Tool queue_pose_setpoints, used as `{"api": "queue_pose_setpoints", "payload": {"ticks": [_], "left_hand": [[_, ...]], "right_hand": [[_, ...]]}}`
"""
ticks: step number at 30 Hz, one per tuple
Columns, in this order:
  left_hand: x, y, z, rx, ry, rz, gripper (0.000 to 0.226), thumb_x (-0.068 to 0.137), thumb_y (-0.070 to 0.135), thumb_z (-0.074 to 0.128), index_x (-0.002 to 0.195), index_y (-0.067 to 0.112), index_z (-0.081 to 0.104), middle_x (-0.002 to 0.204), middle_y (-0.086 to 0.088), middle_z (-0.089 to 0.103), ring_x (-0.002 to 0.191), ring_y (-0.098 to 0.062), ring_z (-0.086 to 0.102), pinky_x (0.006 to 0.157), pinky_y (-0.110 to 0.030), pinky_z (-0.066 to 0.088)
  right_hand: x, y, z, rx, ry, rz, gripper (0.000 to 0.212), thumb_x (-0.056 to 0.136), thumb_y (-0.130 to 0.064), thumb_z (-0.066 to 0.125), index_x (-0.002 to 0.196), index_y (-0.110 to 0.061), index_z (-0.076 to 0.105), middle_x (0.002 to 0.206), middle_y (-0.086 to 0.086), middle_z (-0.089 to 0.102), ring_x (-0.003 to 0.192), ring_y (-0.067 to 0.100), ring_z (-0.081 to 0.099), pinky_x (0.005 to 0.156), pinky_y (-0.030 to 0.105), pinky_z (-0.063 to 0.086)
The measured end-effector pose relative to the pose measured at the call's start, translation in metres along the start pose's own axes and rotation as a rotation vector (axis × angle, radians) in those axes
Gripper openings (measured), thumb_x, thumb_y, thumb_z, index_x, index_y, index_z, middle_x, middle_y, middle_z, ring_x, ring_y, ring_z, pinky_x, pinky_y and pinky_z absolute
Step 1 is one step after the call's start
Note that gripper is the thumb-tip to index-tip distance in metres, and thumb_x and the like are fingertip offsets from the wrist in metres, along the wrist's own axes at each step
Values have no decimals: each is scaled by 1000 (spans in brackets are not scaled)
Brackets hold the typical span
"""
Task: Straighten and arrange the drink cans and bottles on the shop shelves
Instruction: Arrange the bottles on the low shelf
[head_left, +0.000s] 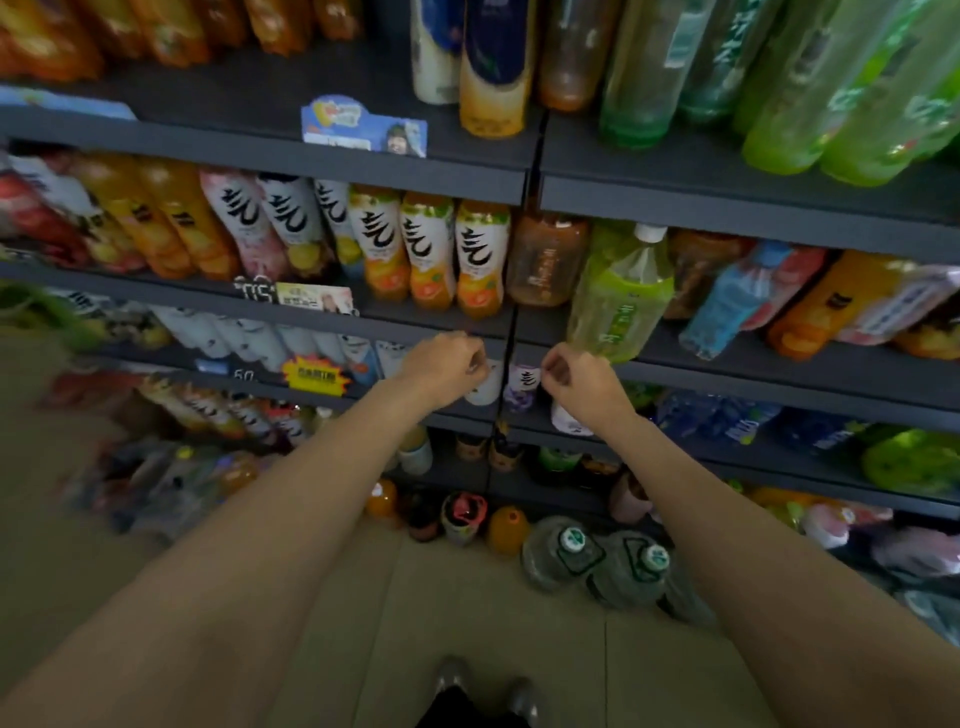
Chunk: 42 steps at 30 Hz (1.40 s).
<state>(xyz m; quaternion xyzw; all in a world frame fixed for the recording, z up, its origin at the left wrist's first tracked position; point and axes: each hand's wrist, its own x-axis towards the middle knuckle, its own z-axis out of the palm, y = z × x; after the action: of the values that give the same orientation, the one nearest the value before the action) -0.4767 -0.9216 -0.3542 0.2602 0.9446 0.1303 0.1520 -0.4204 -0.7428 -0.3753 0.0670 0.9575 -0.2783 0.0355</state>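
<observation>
Dark shop shelves hold rows of drink bottles. Both my arms reach to the third shelf down, on either side of the upright divider. My left hand has its fingers curled over the top of a white bottle. My right hand curls round the top of another white bottle, which is mostly hidden under the hand. Between the two hands stands a bottle with a purple label. On the shelf above is a row of white-and-orange bottles.
A large green bottle leans forward on the shelf just above my right hand. Loose bottles and big water jugs stand on the tiled floor at the shelf foot. Price tags stick out from the shelf edges. My shoes are near the frame's bottom edge.
</observation>
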Motion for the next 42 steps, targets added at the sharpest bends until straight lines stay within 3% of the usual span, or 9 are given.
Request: {"api": "queue_pose_setpoints", "payload": {"ticks": [7,11,14,18,22,25,32,37,42], "left_hand": [[-21,-28,17,15,38,-57,28,95,25,45,94,5,65,100,-14,61,94,-30,58,77,-39,48],[-25,-41,36,-64,38,-92,25,94,26,47,106,11,63,105,-12,62,97,-30,59,82,-43,50],[-14,-46,58,-152,78,-117,29,94,24,50,114,5,58,111,-14,62,102,-29,58,86,-41,48],[24,-55,114,-275,128,-132,41,93,25,53,129,8,48,122,-9,58,107,-24,57,88,-34,46],[63,-61,163,-352,168,-99,51,92,21,54,139,9,37,135,-8,50,116,-24,53,92,-29,41],[82,-68,184,-364,191,-81,51,93,15,53,139,6,34,139,-11,46,123,-26,48,99,-31,41],[96,-85,218,-403,223,-99,45,91,11,53,135,8,41,134,-11,50,110,-26,56,94,-34,45],[106,-94,219,-369,241,-91,47,93,13,52,137,9,39,135,-8,50,113,-23,54,92,-29,42],[109,-97,221,-415,261,-100,49,92,14,54,137,8,37,134,-12,50,110,-25,56,92,-29,44]], "right_hand": [[5,2,38,-11,-48,57,17,90,-12,55,99,0,64,98,18,67,95,31,61,84,39,50],[4,10,71,169,-33,222,27,89,-17,59,110,1,62,109,19,65,105,32,59,89,37,47],[7,24,103,334,35,332,39,86,-21,65,117,3,57,115,18,63,109,31,58,85,30,43],[39,55,153,569,153,403,57,82,-18,70,128,3,44,121,16,58,114,30,54,85,28,41],[84,87,182,663,274,370,83,80,-15,72,143,1,21,144,15,38,132,27,39,100,27,35],[107,103,199,742,291,381,88,81,-15,71,146,-1,13,148,12,32,134,23,35,94,19,33],[135,130,237,827,317,368,91,72,-14,78,143,-3,22,139,13,45,127,25,45,105,35,39],[159,131,244,870,421,387,84,70,-14,79,138,-4,31,133,12,49,121,26,49,94,29,43],[142,117,249,629,530,447,82,63,-23,84,128,2,41,128,18,49,117,32,49,91,41,45]]}}
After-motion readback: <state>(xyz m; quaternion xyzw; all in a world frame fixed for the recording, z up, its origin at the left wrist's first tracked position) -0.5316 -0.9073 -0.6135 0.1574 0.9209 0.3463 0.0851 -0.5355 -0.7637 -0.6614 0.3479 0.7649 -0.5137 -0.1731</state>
